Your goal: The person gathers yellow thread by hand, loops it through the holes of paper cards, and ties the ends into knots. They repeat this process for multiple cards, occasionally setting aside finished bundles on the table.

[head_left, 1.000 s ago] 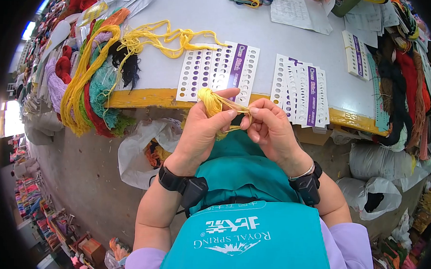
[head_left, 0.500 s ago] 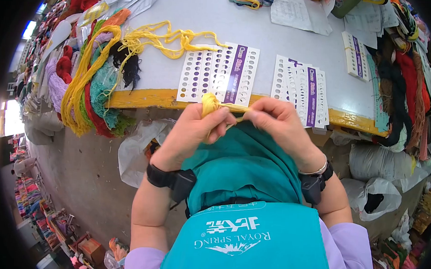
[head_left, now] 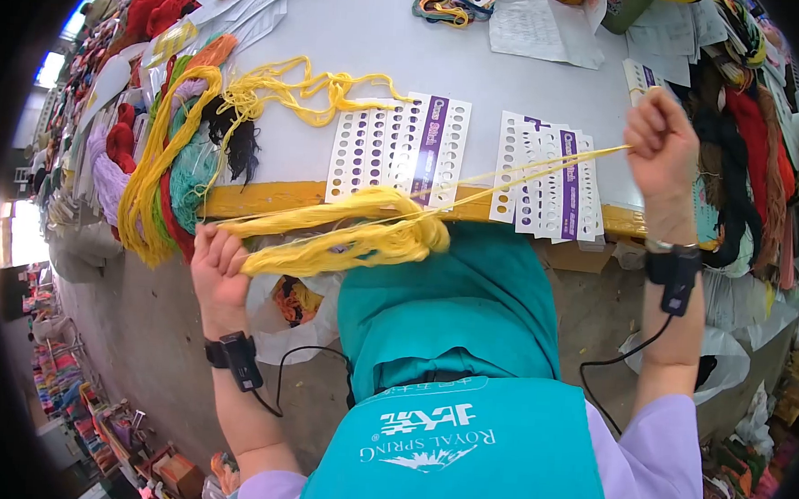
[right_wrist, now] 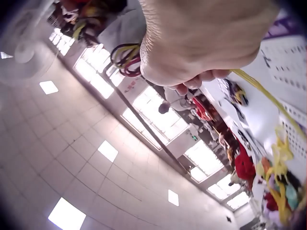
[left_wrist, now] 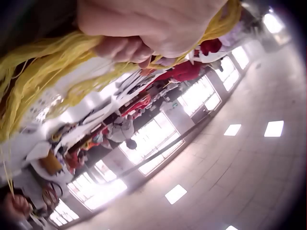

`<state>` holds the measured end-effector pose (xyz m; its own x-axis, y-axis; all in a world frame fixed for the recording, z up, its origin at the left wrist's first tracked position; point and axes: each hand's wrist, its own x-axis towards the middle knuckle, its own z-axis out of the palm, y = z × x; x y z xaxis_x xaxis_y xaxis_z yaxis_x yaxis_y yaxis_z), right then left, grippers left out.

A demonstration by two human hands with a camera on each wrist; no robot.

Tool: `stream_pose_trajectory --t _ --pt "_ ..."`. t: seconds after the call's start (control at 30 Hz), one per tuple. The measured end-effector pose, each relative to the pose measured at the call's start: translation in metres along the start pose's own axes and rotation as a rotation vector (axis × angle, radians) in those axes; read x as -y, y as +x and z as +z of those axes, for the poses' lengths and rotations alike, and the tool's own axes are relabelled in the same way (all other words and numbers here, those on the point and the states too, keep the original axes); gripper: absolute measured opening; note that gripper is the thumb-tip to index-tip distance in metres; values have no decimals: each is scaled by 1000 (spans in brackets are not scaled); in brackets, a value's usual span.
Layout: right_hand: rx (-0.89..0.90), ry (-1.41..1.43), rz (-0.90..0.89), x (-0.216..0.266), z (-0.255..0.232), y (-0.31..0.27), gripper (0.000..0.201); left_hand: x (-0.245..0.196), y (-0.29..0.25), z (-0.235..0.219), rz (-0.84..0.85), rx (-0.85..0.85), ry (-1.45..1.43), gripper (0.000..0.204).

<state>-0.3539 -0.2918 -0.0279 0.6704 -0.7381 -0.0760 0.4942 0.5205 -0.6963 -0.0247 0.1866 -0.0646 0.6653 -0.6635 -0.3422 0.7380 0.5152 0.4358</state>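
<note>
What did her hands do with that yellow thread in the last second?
The hands moved apart: the left hand swung down-left gripping the yellow skein, now stretched out long; the right hand rose up-right, pulling a few strands taut from it. The punched thread cards on the table stayed put.

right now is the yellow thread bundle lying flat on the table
No, the yellow thread bundle hangs stretched between the left hand and right hand.

Arms spread wide, left hand [head_left: 218, 263] low, right hand [head_left: 660, 137] raised, both hands clenched
</note>
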Motion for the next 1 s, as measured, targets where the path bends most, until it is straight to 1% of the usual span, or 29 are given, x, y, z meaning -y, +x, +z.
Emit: stream_pose_trajectory --t 0.07,0.1,0.13,0.17,0.2,0.27,0.33,0.37,0.4,0.43,0.47,0.53,0.6,0.63,0.67,0.73,0.8,0.87,0.9,0.97,1.0 --pt "-68 -142 -39 34 -24 9 14 -32 -5 -33 78 -100 181 32" --pt "-103 -214 -59 51 -35 11 14 -48 -8 -46 105 -185 172 32" --pt "-190 -224 -93 68 -44 13 11 -63 -10 -58 131 -269 162 32" --pt "-210 -258 -117 86 -58 15 10 -76 -13 -68 159 -353 151 32" --pt "-229 -291 -140 106 -74 18 10 -88 -16 -75 244 -485 254 32" --pt "-332 -390 -280 155 -112 24 9 -105 -23 -85 414 -749 463 32" --pt "-471 -549 -459 212 -154 25 9 -115 -32 -87 526 -833 550 32" --pt "-598 -616 -574 237 -168 26 11 -117 -34 -85 582 -876 594 31" --pt "-726 -682 -690 254 -173 26 15 -114 -33 -77 516 -750 517 31" --pt "-726 -693 -774 259 -164 26 20 -103 -30 -61 448 -623 439 30" --pt "-591 -760 -727 255 -159 25 20 -89 -27 -46 380 -497 358 30" --pt "-321 -883 -629 203 -90 16 21 -42 -9 -7 126 -61 126 27" --pt "-163 -1076 -431 139 -41 11 21 15 7 37 13 63 96 25" --pt "-71 -1174 -386 106 -28 10 21 40 15 54 -52 85 87 25" --pt "23 -1269 -340 75 -18 10 20 64 23 70 -117 107 78 31" --pt "275 -1183 -132 26 9 -2 20 112 34 103 -208 223 134 40" --pt "371 -1117 -9 5 17 -4 29 135 42 117 -283 317 125 43" --pt "514 -1070 71 -32 37 -16 36 181 47 161 -395 330 462 49" --pt "566 -1022 113 -47 45 -22 39 196 51 170 -392 331 559 43" --pt "595 -831 197 -58 52 -26 41 217 57 182 -386 331 750 33" --pt "586 -790 224 -62 51 -26 42 224 61 182 -334 346 781 27"
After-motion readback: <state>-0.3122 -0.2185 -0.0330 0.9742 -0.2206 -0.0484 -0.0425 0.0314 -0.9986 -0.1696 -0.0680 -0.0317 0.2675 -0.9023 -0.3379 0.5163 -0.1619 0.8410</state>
